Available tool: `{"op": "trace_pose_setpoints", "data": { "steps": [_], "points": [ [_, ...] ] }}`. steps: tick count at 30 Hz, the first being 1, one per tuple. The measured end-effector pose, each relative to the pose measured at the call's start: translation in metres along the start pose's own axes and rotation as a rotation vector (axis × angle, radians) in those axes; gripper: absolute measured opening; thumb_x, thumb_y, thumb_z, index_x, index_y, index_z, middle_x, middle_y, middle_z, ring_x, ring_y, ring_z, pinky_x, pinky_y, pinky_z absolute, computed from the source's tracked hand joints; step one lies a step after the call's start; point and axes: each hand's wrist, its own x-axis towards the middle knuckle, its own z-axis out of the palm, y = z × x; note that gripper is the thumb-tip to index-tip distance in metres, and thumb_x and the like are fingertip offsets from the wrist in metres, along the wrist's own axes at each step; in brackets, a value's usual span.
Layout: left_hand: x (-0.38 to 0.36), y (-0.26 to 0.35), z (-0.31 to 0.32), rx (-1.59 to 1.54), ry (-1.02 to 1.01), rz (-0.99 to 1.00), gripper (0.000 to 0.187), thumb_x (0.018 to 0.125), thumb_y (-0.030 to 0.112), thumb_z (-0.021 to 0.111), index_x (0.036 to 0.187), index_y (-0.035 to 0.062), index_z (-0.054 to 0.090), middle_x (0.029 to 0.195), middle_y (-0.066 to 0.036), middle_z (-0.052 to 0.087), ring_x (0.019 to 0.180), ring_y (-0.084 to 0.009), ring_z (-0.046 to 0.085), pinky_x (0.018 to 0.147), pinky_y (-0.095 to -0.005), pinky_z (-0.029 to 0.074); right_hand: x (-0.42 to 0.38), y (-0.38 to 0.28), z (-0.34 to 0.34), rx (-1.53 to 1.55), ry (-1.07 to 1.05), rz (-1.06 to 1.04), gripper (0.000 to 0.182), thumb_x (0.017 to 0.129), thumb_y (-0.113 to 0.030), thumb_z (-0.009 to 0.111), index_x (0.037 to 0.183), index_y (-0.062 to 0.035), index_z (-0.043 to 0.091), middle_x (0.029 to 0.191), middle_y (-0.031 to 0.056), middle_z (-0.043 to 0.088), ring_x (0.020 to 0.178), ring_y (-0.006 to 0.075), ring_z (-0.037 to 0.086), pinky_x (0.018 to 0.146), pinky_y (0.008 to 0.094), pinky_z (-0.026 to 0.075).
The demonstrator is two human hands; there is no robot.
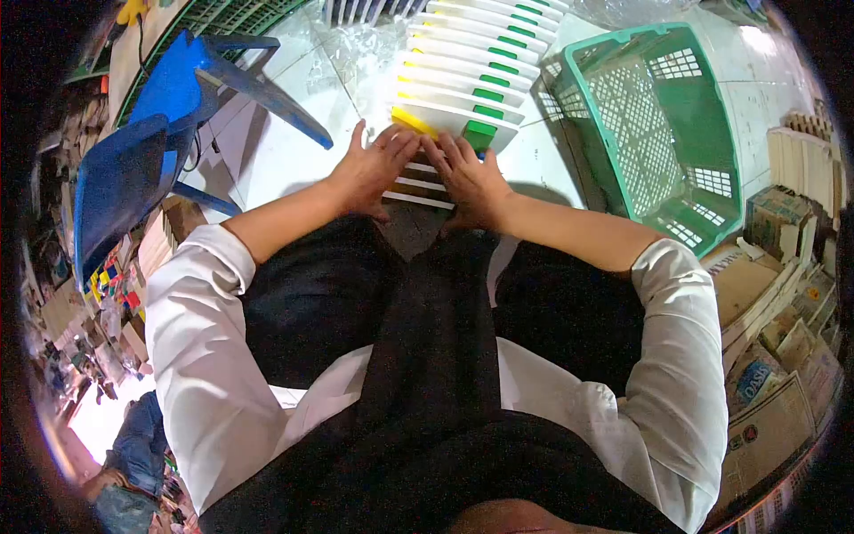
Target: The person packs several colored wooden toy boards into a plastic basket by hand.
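Observation:
A long row of white panels with yellow and green edge pieces runs away from me along the floor. My left hand has its fingers spread, with fingertips at the yellow piece of the nearest panel. On the other side, my right hand reaches towards the same panel near its green piece, fingers apart. Between the two hands lie several slats, light and brown, just in front of my knees. Whether the fingertips press on the panel is hard to tell.
A green plastic basket lies tipped on its side at the right. A blue chair stands at the left. Cardboard boxes are stacked at the far right. Clear plastic lies at the top. Part of another person shows at lower left.

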Motion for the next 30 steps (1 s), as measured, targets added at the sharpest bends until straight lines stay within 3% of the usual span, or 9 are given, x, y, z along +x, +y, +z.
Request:
{"op": "trace_pose_setpoints", "data": {
  "steps": [4,6,10,13,19,24,25,27,30],
  "points": [
    [0.008,0.006,0.015,0.009,0.026,-0.039,0.12,0.048,0.05,0.08,0.141,0.0027,0.022,0.132,-0.011,0.038,0.119,-0.026,0.039,0.097,-0.0522,0.034,-0.007,-0.001,-0.004,-0.059,0.049,0.02,0.133,0.046,-0.059,0.08,0.145,-0.0024,0.011,0.131,0.0182,0.039,0.117,0.0309,0.041,0.079,0.0433,0.047],
    [0.005,0.009,0.012,-0.014,-0.018,-0.056,0.116,0.049,0.046,0.08,0.141,0.0029,0.023,0.132,-0.01,0.037,0.116,-0.0256,0.041,0.095,-0.0504,0.036,0.001,0.0,-0.013,0.079,-0.322,0.036,0.135,0.045,-0.061,0.08,0.145,-0.0024,0.01,0.132,0.0188,0.036,0.118,0.031,0.039,0.08,0.0444,0.046],
    [0.0,0.01,0.018,0.149,0.167,-0.049,0.105,0.053,0.035,0.079,0.141,0.0077,0.027,0.127,-0.012,0.04,0.111,-0.0259,0.043,0.091,-0.0456,0.038,-0.002,0.002,-0.014,0.165,-0.334,0.033,0.136,0.044,-0.062,0.079,0.145,-0.0029,0.01,0.134,0.02,0.035,0.118,0.0331,0.04,0.086,0.0485,0.042],
    [0.002,0.004,0.039,0.15,0.233,-0.036,0.106,0.055,0.028,0.079,0.144,0.0136,0.024,0.128,-0.015,0.04,0.11,-0.0269,0.043,0.091,-0.0434,0.038,-0.01,-0.003,-0.01,0.32,0.113,-0.002,0.133,0.044,-0.06,0.08,0.145,-0.0047,0.013,0.136,0.0211,0.035,0.123,0.0377,0.037,0.097,0.0536,0.033],
    [0.0,0.007,0.03,-0.081,0.214,-0.041,0.11,0.052,0.027,0.081,0.144,0.01,0.023,0.128,-0.015,0.041,0.108,-0.0281,0.046,0.094,-0.0401,0.036,-0.057,-0.012,0.012,0.095,0.209,-0.772,0.078,0.077,-0.032,0.066,0.141,-0.0062,0.028,0.142,0.0228,0.031,0.135,0.0286,0.03,0.108,0.0526,0.022],
    [-0.002,0.006,0.031,0.048,0.267,-0.004,0.102,0.06,0.023,0.076,0.144,0.0077,0.021,0.127,-0.015,0.043,0.107,-0.0284,0.047,0.094,-0.0404,0.037,-0.012,-0.008,-0.094,0.332,-1.008,-0.318,0.069,0.08,-0.02,0.061,0.139,-0.0045,0.029,0.143,0.0222,0.032,0.136,0.0261,0.028,0.107,0.0346,0.031],
    [-0.002,0.006,0.037,0.048,0.264,0.004,0.102,0.06,0.023,0.076,0.144,0.0077,0.021,0.127,-0.015,0.043,0.107,-0.0284,0.047,0.094,-0.0404,0.037,-0.012,-0.006,-0.09,0.339,-1.009,-0.314,0.069,0.08,-0.02,0.061,0.139,-0.0045,0.029,0.143,0.0222,0.032,0.136,0.0261,0.028,0.107,0.0346,0.031],
    [0.004,0.004,0.049,0.135,0.331,-0.018,0.096,0.064,0.02,0.073,0.144,0.0064,0.021,0.127,-0.015,0.043,0.109,-0.0283,0.046,0.096,-0.0415,0.036,-0.012,0.0,-0.073,0.366,-0.354,-0.061,0.08,0.076,-0.027,0.067,0.141,-0.0041,0.026,0.145,0.0217,0.028,0.137,0.0293,0.025,0.106,0.0376,0.031],
    [-0.003,0.006,0.021,0.025,0.241,-0.016,0.092,0.065,0.015,0.071,0.143,0.0044,0.023,0.124,-0.015,0.044,0.107,-0.0272,0.046,0.094,-0.0399,0.036,-0.029,-0.008,-0.014,-0.036,0.195,-0.119,0.094,0.068,-0.033,0.073,0.142,-0.0047,0.023,0.145,0.0213,0.026,0.137,0.032,0.024,0.107,0.0402,0.03]
  ]
}}
